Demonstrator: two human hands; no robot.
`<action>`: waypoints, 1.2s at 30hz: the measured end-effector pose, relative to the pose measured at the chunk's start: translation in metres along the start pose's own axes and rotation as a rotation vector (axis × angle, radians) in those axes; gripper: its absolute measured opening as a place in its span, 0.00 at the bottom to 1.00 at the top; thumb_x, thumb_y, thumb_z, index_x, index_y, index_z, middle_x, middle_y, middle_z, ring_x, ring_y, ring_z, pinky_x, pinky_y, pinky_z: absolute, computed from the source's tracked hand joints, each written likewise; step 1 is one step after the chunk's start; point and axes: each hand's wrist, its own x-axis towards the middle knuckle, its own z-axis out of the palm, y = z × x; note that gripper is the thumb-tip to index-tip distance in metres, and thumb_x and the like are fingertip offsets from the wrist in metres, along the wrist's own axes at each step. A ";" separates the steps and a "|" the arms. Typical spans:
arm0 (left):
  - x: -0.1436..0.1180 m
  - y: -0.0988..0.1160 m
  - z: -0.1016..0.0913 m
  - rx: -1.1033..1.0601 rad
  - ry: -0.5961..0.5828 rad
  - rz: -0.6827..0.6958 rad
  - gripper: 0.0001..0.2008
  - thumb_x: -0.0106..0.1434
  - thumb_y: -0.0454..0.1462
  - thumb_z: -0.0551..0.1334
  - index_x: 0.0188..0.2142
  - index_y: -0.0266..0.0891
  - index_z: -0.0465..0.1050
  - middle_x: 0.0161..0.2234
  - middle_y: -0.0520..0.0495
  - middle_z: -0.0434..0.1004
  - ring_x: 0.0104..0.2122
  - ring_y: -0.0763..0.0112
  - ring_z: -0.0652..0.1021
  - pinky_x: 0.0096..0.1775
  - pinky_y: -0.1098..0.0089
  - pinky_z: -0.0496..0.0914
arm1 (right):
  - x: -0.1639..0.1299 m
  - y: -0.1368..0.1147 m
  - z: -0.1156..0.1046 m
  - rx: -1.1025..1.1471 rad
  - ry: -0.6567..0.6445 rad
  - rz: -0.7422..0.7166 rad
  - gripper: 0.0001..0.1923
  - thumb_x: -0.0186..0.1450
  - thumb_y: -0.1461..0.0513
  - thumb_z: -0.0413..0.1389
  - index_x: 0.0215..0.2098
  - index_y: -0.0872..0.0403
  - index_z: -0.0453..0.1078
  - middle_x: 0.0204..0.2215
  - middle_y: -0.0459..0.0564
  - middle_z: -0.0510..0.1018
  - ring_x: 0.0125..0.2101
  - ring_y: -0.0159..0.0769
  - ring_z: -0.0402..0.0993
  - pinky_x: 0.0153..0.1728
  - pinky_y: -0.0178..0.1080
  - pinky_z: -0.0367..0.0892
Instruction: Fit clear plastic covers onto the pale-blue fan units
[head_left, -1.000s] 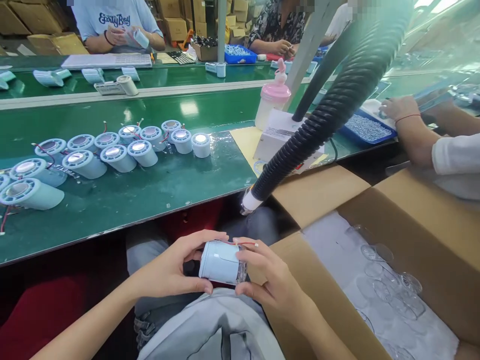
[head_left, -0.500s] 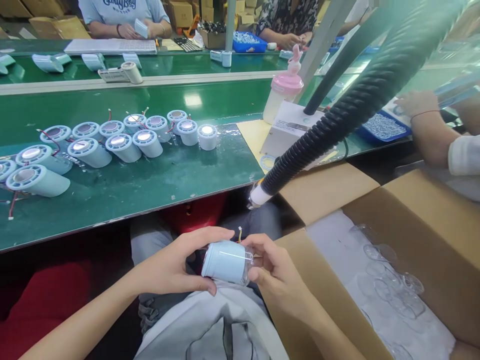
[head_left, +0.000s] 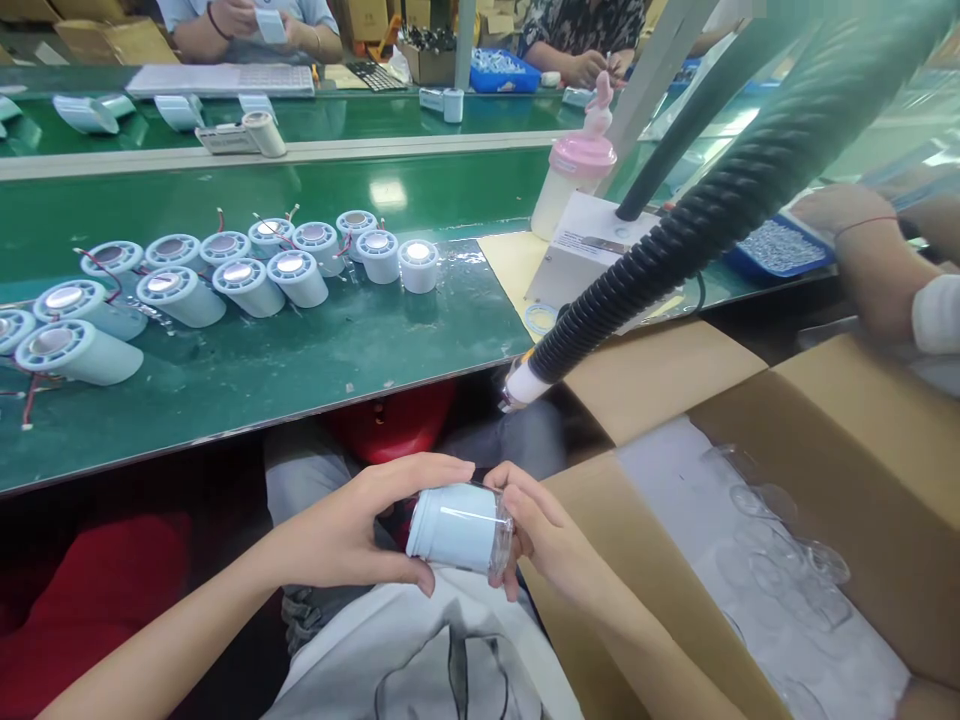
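Over my lap, a light-blue cylindrical housing (head_left: 455, 527) lies on its side between my two hands. A clear plastic cover (head_left: 501, 538) sits around its right end. My left hand (head_left: 367, 525) wraps the left end, thumb below and fingers along the top. At the right end, my right hand (head_left: 536, 520) has its fingers closed on the clear cover. Part of that grip is hidden behind the housing. Up on the bench stand several similar blue housings (head_left: 180, 297), some with red wires and small white connectors.
A black flexible hose (head_left: 637, 280) with a white tip hangs just beyond my hands. To the right, an open cardboard box (head_left: 652, 550) holds clear plastic parts (head_left: 795, 570). A pink-lidded bottle (head_left: 577, 165) stands on the green bench (head_left: 420, 345). Co-workers' hands are across and at right.
My right fingers have shifted around the clear cover, and the yellow wire with its white connector no longer shows above the housing. My left hand keeps its hold.
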 end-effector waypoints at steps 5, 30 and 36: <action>-0.001 -0.002 0.000 -0.009 -0.007 0.014 0.40 0.52 0.36 0.71 0.61 0.50 0.56 0.60 0.41 0.63 0.58 0.54 0.67 0.58 0.56 0.61 | 0.004 0.004 0.004 0.067 -0.010 0.083 0.25 0.59 0.40 0.51 0.29 0.53 0.59 0.11 0.39 0.70 0.10 0.27 0.67 0.07 0.24 0.58; -0.007 0.011 0.008 -0.271 0.056 -0.268 0.38 0.55 0.40 0.69 0.62 0.51 0.56 0.61 0.43 0.60 0.56 0.53 0.68 0.53 0.59 0.68 | -0.008 0.017 -0.009 -0.297 -0.090 -0.514 0.27 0.60 0.61 0.62 0.56 0.42 0.62 0.56 0.53 0.69 0.51 0.43 0.71 0.46 0.43 0.72; -0.008 0.008 0.010 -0.536 0.027 -0.320 0.35 0.58 0.36 0.67 0.62 0.49 0.56 0.63 0.42 0.57 0.58 0.56 0.66 0.56 0.57 0.64 | -0.007 0.021 -0.008 -0.115 -0.080 -0.292 0.26 0.56 0.56 0.65 0.52 0.46 0.68 0.47 0.51 0.76 0.37 0.37 0.77 0.39 0.41 0.74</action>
